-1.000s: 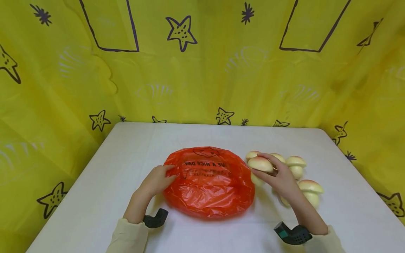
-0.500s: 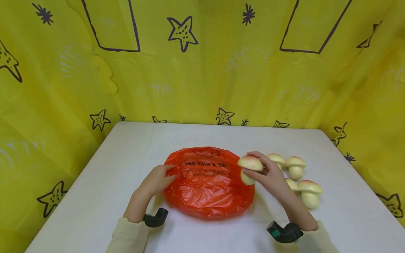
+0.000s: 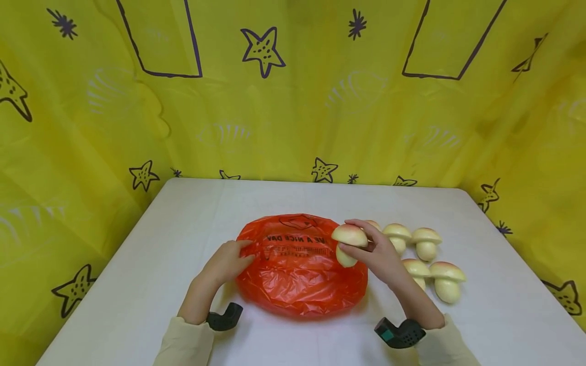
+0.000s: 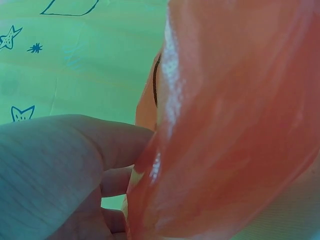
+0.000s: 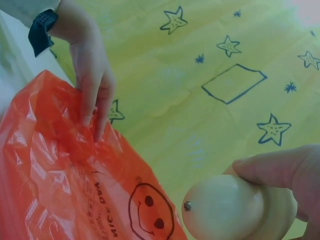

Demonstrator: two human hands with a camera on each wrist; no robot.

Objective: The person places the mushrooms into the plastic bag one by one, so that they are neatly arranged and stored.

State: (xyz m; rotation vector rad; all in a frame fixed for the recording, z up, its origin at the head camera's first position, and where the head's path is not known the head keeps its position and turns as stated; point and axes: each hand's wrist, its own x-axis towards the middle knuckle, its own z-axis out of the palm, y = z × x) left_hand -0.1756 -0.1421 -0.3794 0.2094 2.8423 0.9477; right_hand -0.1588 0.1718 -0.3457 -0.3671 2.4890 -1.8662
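A red plastic bag with black print lies puffed out and open at the middle of the table. At its left rim, my left hand pinches the thin plastic; the left wrist view shows the thumb on the bag's edge. My right hand grips a mushroom with a pale stem and a pink-tinged cap, held over the bag's right side. From the right wrist, the stem's end faces the camera, near the smiley face on the bag.
Several similar mushrooms, among them one at the front right and one farther back, stand on the white table to the right of the bag. A yellow cloth with drawn stars hangs behind and at both sides.
My right hand has carried the mushroom leftward from the group to over the bag's right side. My left hand has stayed at the bag's left rim.
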